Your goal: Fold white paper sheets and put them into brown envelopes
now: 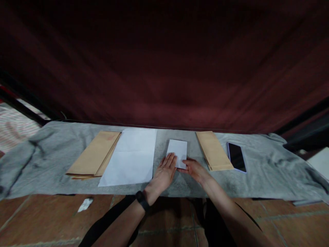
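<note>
Here the folded white paper (180, 146) is laid out on the grey cloth (191, 135), its long axis pointed from 12 to 6 o'clock, at 1 o'clock from the left hand (167, 167), which is pressed flat on its near left part, and at 11 from the right hand (194, 169), pinched on its near right edge. Neither is nearer; a larger white sheet (133, 154) is seen at 9, brown envelopes (215, 152) at 3.

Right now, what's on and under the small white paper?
On top lie fingers of the left hand and the thumb of the right hand. Gray cloth shows around the small white paper; anything directly beneath it is covered.
</note>
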The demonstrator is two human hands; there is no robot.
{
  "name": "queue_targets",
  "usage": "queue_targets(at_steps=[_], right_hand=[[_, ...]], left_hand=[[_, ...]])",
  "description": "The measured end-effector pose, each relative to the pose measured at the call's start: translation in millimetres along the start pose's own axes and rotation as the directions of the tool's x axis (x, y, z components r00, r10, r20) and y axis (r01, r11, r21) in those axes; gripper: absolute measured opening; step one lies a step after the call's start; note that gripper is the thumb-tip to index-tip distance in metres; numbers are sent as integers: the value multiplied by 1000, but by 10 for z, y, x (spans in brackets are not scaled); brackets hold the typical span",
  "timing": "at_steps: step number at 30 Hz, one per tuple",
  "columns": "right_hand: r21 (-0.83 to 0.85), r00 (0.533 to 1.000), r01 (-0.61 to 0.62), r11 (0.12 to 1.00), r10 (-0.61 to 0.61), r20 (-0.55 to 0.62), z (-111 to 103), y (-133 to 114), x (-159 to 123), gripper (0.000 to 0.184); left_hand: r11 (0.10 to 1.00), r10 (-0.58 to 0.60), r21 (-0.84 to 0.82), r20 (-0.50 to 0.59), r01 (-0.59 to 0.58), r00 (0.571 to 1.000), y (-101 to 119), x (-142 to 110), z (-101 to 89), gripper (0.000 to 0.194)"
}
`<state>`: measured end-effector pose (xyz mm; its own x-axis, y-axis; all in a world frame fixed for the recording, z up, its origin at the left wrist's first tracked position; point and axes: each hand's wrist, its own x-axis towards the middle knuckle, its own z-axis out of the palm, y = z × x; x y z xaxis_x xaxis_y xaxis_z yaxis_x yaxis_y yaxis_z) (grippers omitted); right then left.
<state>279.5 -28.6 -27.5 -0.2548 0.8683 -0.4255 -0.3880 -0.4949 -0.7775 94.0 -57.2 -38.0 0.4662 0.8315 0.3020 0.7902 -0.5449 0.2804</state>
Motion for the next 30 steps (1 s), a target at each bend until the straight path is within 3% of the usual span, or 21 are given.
queue_targets(at_steps=[6, 12, 15, 18, 21, 23, 26, 30], right_hand=[[-29, 998, -53, 998, 54, 32, -27, -71, -16, 31], [23, 994, -21, 1000, 23, -103, -179, -193, 78, 21], [46, 991, 14, 999, -8, -135, -201, -163, 94, 20], [75, 986, 73, 995, -60, -155, -168, -63, 94, 21], [93, 983, 92, 991, -76, -165, -125, 44, 88, 23], [95, 987, 78, 992, -63, -151, -103, 101, 77, 24], [125, 991, 62, 990, -46, -122, -81, 168, 45, 25], [166, 996, 59, 984, -46, -79, -57, 230, -13, 22]], left_hand=[[998, 65, -23, 20, -64, 998, -152, 8, -39, 64], [983, 143, -124, 64, -134, 988, -234, 31, -115, 64], [987, 25, -159, 47, -17, 999, -273, 35, -112, 72], [955, -168, -253, -36, 153, 985, -288, 62, -79, 75], [859, -376, -411, -101, 306, 921, -303, 116, -23, 58], [761, -490, -529, -87, 376, 867, -331, 153, 22, 46], [621, -598, -654, -39, 432, 800, -377, 189, 90, 43], [613, -648, -649, -85, 451, 757, -381, 205, 119, 44]])
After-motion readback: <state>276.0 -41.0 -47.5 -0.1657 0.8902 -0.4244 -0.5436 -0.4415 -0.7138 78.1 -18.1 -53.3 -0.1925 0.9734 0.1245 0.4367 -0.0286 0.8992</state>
